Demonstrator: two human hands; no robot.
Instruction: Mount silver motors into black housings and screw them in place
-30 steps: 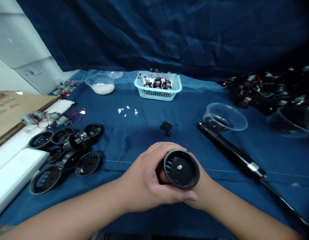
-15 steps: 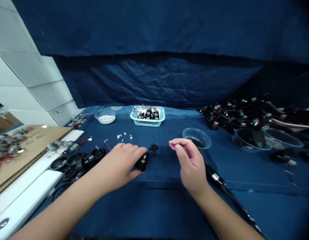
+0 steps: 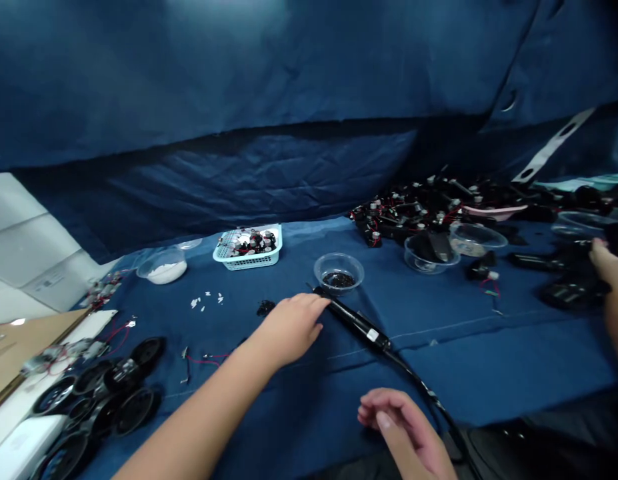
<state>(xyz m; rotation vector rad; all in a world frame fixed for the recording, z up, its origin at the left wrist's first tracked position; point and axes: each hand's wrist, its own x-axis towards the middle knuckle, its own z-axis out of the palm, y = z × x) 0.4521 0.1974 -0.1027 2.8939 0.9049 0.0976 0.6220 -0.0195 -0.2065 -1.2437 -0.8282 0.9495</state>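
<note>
My left hand (image 3: 295,327) reaches palm-down over the middle of the cloth, its fingertips beside the upper end of a black powered screwdriver (image 3: 356,321); contact is unclear. Its thumb stands apart, and no held part shows. My right hand (image 3: 406,427) is low in front, fingers loosely curled and thumb apart, with nothing visible in it; its palm side is partly hidden. Just left of the screwdriver tip is a small pile of black screws or bits (image 3: 265,307). Behind it stands a clear bowl (image 3: 356,279) holding more dark bits.
Black wheels (image 3: 133,408) and small motors (image 3: 63,357) lie left. A clear bowl of white pieces (image 3: 163,270) and a blue basket (image 3: 249,263) of motor parts stand behind. Dark wired parts (image 3: 429,207) heap at back right. Another person's hand (image 3: 611,267) is at the right edge.
The view has swung right, bringing another person's hand into sight. My left hand moved right towards the screwdriver; the round black part it held is no longer visible. My right hand moved lower and nearer.
</note>
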